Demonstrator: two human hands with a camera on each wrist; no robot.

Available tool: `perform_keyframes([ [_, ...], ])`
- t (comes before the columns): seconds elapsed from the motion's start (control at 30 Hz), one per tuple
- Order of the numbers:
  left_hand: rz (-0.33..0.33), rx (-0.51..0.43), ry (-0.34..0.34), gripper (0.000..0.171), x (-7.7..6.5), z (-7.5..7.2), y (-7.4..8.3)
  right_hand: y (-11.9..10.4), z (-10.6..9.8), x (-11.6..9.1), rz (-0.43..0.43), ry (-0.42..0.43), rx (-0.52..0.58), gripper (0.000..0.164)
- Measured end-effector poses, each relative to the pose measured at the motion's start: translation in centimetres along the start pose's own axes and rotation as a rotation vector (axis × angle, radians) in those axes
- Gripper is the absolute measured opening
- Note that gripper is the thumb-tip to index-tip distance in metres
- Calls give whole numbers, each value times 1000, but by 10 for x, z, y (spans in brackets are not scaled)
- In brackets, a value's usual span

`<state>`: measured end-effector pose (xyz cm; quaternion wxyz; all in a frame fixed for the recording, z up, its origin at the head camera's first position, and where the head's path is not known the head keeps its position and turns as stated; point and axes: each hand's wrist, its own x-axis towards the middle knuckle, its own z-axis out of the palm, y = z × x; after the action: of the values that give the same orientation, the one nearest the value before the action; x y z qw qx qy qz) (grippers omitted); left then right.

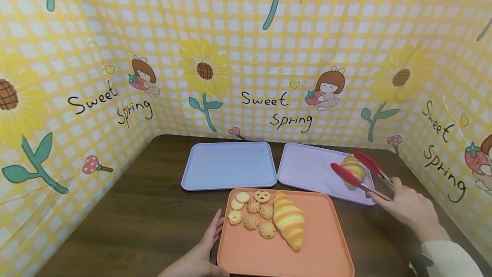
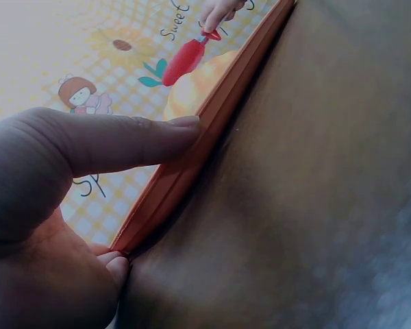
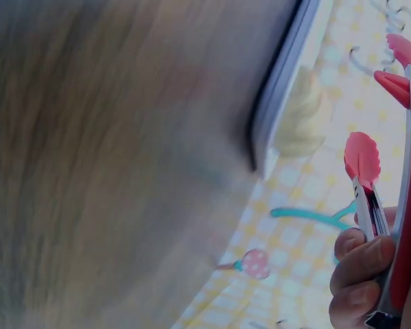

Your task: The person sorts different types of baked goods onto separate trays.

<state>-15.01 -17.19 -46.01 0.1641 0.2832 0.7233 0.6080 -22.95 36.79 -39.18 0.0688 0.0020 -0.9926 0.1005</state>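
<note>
My right hand (image 1: 411, 208) holds red-tipped tongs (image 1: 349, 172), their two arms spread, over the right end of the lilac tray (image 1: 303, 166). A small croissant (image 1: 352, 170) lies on that tray, between the tong heads as the head view shows it. The right wrist view has the tongs (image 3: 363, 157) apart from the blurred croissant (image 3: 298, 120). My left hand (image 1: 203, 247) rests against the near left corner of the orange tray (image 1: 323, 243), fingers straight along its side. Its thumb (image 2: 137, 140) touches the rim. A large croissant (image 1: 289, 220) lies on the orange tray.
Several cookies (image 1: 251, 221) sit in the orange tray's far left part. Behind it, a light blue tray (image 1: 230, 166) stands left of the lilac one. All three trays are on a dark wooden table (image 1: 146, 208), enclosed by a yellow checked cloth (image 1: 238, 54).
</note>
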Motion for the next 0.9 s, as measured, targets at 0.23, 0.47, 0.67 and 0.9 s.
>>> perform_keyframes([
  [0.23,-36,-16,13,134,0,0,1,-22,0,-6,-48,33,-12,87],
  [0.47,-6,2,-10,133,0,-2,-2,-40,6,-15,-85,58,2,85],
  [0.67,-15,-7,-3,133,0,-1,-2,-55,12,-26,-139,102,0,78],
  [0.9,15,0,-2,132,1,-1,-2,-70,16,-37,-164,74,22,76],
])
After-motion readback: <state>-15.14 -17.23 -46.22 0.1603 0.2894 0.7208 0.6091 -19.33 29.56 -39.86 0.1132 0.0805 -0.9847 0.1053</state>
